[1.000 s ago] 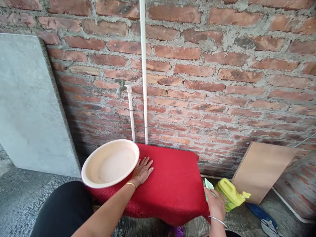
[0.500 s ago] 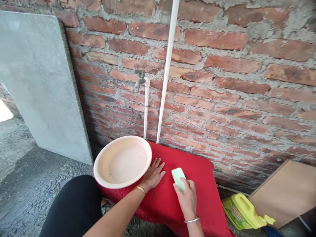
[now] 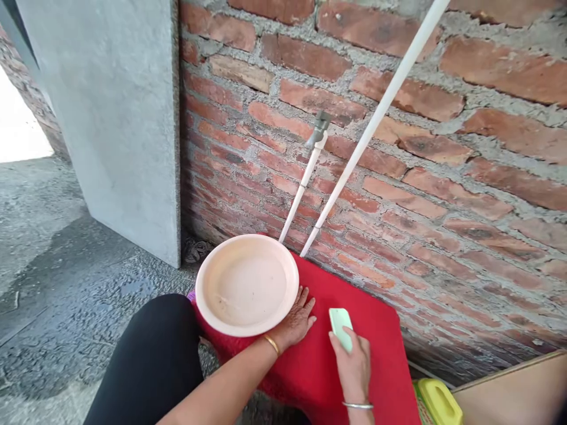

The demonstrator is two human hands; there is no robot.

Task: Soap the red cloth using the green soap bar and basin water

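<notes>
A red cloth (image 3: 310, 366) covers a low table against the wall. My left hand (image 3: 295, 324) lies flat on it, fingers spread, beside the rim of a cream plastic basin (image 3: 208, 307). The basin sits on the left end of the cloth, with a few small specks in its bottom. In my right hand (image 3: 354, 360) is a mint-green scrub brush (image 3: 340, 324), held by its near end with thumb and fingers. Its smooth, rounded back faces up; its underside is hidden against the cloth.
A tap (image 3: 319, 125) on a white pipe and a longer white pipe (image 3: 376, 121) stand against the brick wall (image 3: 443, 195). A grey slab (image 3: 119, 118) leans at the left. A yellow jug (image 3: 438, 401) and a brown board (image 3: 518, 389) are at the lower right.
The view has swung left and tilted, so the basin, table and tap appear further right. Both hands keep nearly the same places on the cloth, the brush still held.
</notes>
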